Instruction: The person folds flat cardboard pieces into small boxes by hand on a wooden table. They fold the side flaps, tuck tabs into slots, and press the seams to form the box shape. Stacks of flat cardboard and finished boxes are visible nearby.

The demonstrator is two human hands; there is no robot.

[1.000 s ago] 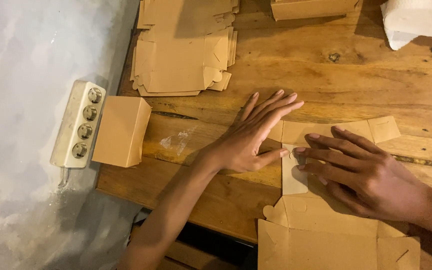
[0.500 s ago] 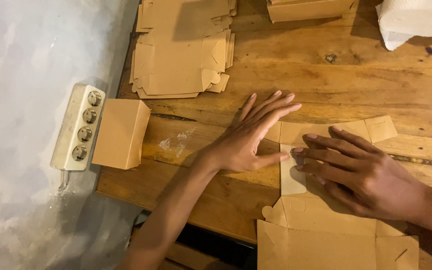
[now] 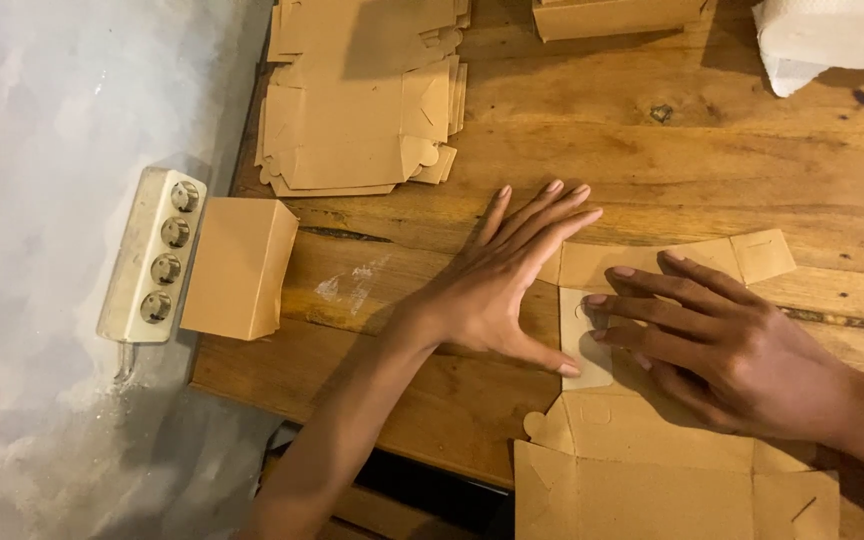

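I see both hands pressed down on a flat cardboard box blank (image 3: 672, 450) that lies at the near right edge of the wooden desk (image 3: 652, 150). My left hand (image 3: 497, 285) lies flat and fully spread, palm down, fingers together and pointing away from me, its thumb stretched along the edge of a pale inner panel of the blank; it grips nothing, only pins the sheet. My right hand (image 3: 732, 345) is also open, with fingers long and slightly curled, the tips pressing on the same pale panel and the flap beside it; it holds nothing either.

As I judge it, the folding has barely begun: the blank is still a flat sheet, its tabs and side flaps spread out, with only one fold line being pressed under the fingers. All the walls and the closing flaps are left to do. One finished box (image 3: 240, 265) stands at the left edge of the desk, touching a white power strip (image 3: 152, 255), so at least one is done. A stack of unfolded blanks (image 3: 362, 100) waits at the far side, well apart from my hands.

The blank is thin brown card, die-cut with rounded tabs and small slits, paler on the folded-over panel.
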